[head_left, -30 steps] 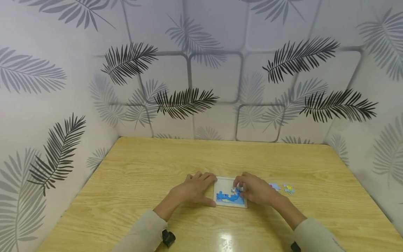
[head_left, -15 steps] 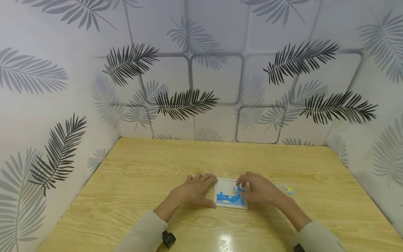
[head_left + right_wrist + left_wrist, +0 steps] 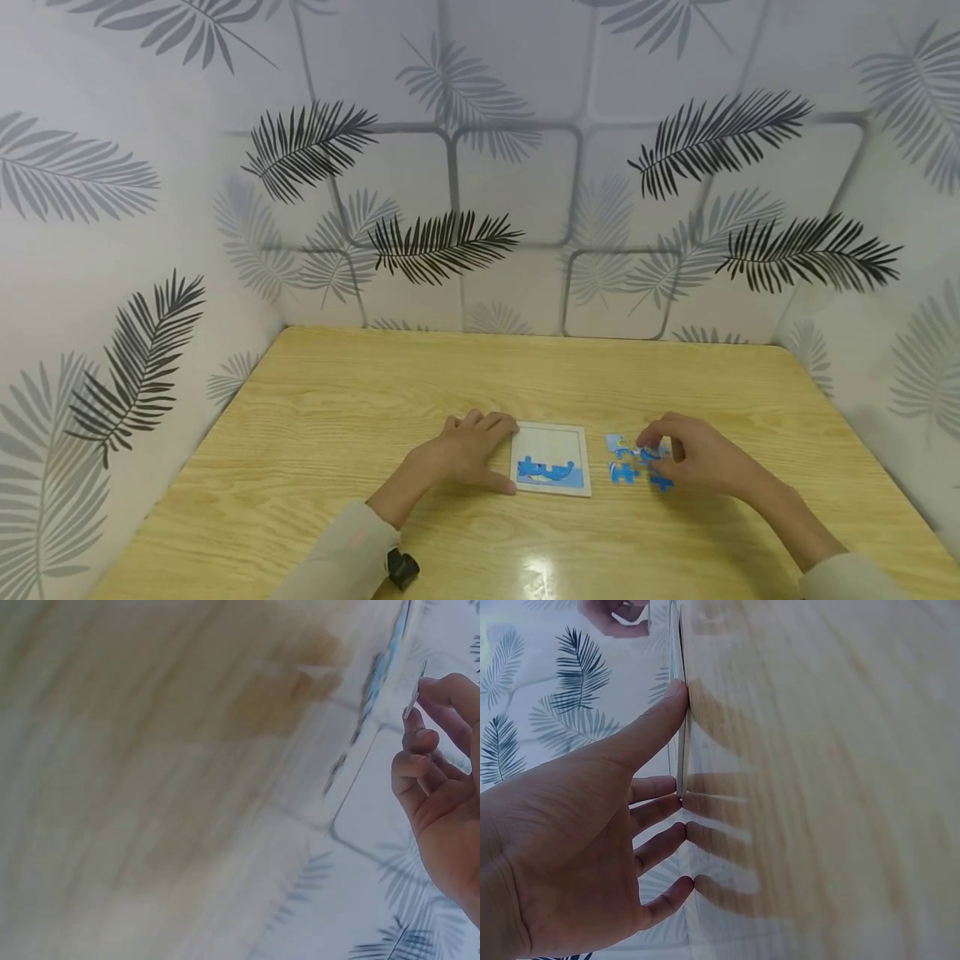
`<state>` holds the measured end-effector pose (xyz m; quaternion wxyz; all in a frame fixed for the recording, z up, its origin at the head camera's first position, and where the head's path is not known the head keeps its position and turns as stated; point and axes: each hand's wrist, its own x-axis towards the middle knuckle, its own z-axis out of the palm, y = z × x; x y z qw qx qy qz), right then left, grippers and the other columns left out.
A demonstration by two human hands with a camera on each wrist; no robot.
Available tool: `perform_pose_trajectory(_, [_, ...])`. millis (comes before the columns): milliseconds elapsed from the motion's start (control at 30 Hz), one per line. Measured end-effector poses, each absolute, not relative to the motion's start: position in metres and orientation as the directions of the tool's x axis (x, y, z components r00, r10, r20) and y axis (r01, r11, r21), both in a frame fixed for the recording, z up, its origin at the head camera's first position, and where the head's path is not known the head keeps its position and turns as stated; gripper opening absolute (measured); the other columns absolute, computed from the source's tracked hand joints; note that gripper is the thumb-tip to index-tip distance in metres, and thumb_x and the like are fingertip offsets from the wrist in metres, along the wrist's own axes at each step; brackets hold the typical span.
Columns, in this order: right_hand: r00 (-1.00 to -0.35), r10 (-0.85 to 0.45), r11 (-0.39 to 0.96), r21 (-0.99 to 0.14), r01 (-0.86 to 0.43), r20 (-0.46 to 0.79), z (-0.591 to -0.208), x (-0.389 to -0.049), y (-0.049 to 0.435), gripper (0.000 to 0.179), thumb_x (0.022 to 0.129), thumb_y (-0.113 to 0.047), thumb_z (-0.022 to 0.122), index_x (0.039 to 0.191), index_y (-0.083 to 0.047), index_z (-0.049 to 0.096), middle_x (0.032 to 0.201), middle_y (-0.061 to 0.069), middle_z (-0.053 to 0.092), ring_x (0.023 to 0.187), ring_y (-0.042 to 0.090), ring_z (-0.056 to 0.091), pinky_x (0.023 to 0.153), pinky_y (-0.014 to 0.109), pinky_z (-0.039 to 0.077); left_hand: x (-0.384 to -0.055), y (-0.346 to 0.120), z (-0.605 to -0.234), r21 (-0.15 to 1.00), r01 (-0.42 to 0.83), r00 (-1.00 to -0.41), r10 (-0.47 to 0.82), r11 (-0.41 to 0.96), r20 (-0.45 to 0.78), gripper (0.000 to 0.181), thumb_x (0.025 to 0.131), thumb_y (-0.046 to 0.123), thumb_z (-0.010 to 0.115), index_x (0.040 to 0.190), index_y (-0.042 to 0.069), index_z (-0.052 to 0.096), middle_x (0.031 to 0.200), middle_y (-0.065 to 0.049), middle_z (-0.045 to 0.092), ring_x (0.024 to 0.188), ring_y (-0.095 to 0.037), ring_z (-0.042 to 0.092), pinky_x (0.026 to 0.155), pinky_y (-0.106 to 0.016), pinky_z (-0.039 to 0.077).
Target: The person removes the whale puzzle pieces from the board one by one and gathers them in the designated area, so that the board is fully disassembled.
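Right hand: moved off the tray, out to the loose pieces on the right; half a second ago it was over the tray's right side.
Right grip: thumb and fingertips pinch a puzzle piece, seen nearly edge-on from the right wrist and raised above the table.
Left hand: same place as before, fingers spread wide along the tray's left side; thumb touches the edge near its front corner, other fingertips come down on the table and by the far corner.
Tray: white-rimmed, flat on the table, just right of the left hand.
Joined pieces: blue, lying along the tray's near part; pale base bare behind them.
Loose pieces: blue, with some pale parts, on the table right of the tray, under and beside the right hand; some partly hidden, count unclear.
Table: light wood grain, glare spot near the front.
Wall: pale, printed with grey and black fronds.
Sleeves: light-coloured; black device at the left wrist.
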<state>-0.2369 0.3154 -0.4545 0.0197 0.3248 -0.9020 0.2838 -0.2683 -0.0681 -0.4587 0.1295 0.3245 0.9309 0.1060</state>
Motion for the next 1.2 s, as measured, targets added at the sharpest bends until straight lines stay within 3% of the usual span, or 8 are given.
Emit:
perform_pose_trajectory(300, [-0.78, -0.576, 0.628, -0.478, -0.613, 0.244, -0.462, -0.224, 0.358, 0.032, 0.082, 0.002, 0.084, 0.11, -0.009, 0.072, 0.097, 0.0, 0.066, 0.063, -0.004, 0.039, 0.053, 0.021, 0.04, -0.267, -0.068, -0.456, 0.28, 0.573, -0.758, 0.628, 0.77, -0.174, 0.087, 0.089, 0.061, 0.075, 0.157, 0.022, 0.037, 0.161, 0.003, 0.038, 0.138, -0.027, 0.04, 0.113, -0.057, 0.032])
perform_pose_trajectory(667, [-0.763, -0.593, 0.606, -0.483, -0.632, 0.256, -0.474, -0.215, 0.378, 0.032, 0.081, 0.001, 0.085, 0.106, -0.012, 0.071, 0.095, -0.001, 0.064, 0.065, -0.006, 0.043, 0.052, 0.021, 0.043, -0.268, -0.067, -0.458, 0.279, 0.586, -0.75, 0.639, 0.761, -0.169, 0.087, 0.089, 0.062, 0.074, 0.157, 0.022, 0.038, 0.161, 0.001, 0.038, 0.14, -0.029, 0.04, 0.112, -0.059, 0.033])
perform_pose_trajectory(900, [-0.726, -0.611, 0.586, -0.435, -0.683, 0.316, -0.469, -0.222, 0.366, 0.037, 0.078, 0.006, 0.085, 0.106, -0.012, 0.07, 0.095, -0.001, 0.064, 0.066, -0.005, 0.044, 0.054, 0.021, 0.043, -0.266, -0.068, -0.454, 0.299, 0.573, -0.754, 0.634, 0.763, -0.173, 0.086, 0.089, 0.06, 0.075, 0.157, 0.021, 0.038, 0.162, 0.001, 0.037, 0.141, -0.029, 0.038, 0.115, -0.062, 0.03])
perform_pose_trajectory(1200, [-0.688, -0.634, 0.501, -0.49, -0.714, 0.353, -0.461, -0.231, 0.316, 0.033, 0.084, 0.005, 0.082, 0.112, -0.006, 0.069, 0.095, 0.005, 0.065, 0.068, -0.002, 0.051, 0.055, 0.022, 0.048, -0.272, -0.07, -0.466, 0.32, 0.582, -0.745, 0.648, 0.748, -0.157, 0.087, 0.089, 0.062, 0.074, 0.157, 0.02, 0.037, 0.163, 0.0, 0.035, 0.141, -0.031, 0.037, 0.114, -0.063, 0.029])
